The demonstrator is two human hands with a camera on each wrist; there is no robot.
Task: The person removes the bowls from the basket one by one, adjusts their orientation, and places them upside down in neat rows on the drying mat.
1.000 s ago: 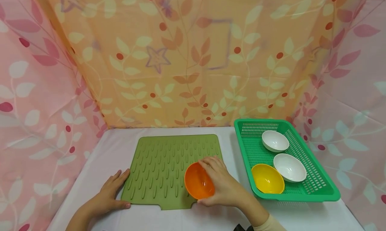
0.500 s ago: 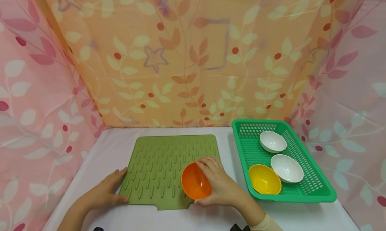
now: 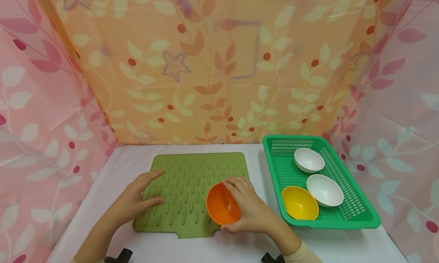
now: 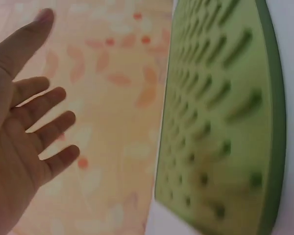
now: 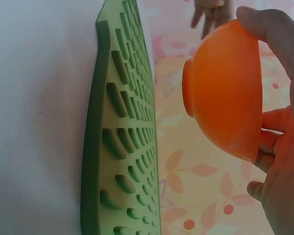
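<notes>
An orange bowl [image 3: 222,205] is held by its rim in my right hand [image 3: 249,207], with the thumb on the near side and the fingers on the far side. The right wrist view shows the bowl [image 5: 225,93] raised off the green drying mat [image 5: 125,147], its foot towards the mat. My left hand [image 3: 138,196] hovers over the left part of the mat [image 3: 185,194] with fingers spread and nothing in it. In the left wrist view that left hand [image 4: 24,122] is apart from the mat [image 4: 215,98].
To the right stands a green basket [image 3: 277,167] holding two white bowls, a far one [image 3: 309,159] and a nearer one [image 3: 324,190], and a yellow bowl [image 3: 300,203]. A white cloth [image 3: 120,167] covers the table. Patterned curtains [image 3: 212,64] enclose the back and sides.
My left hand has lifted from the mat's left edge and moved right, in over the mat. My right hand keeps the orange bowl at nearly the same spot.
</notes>
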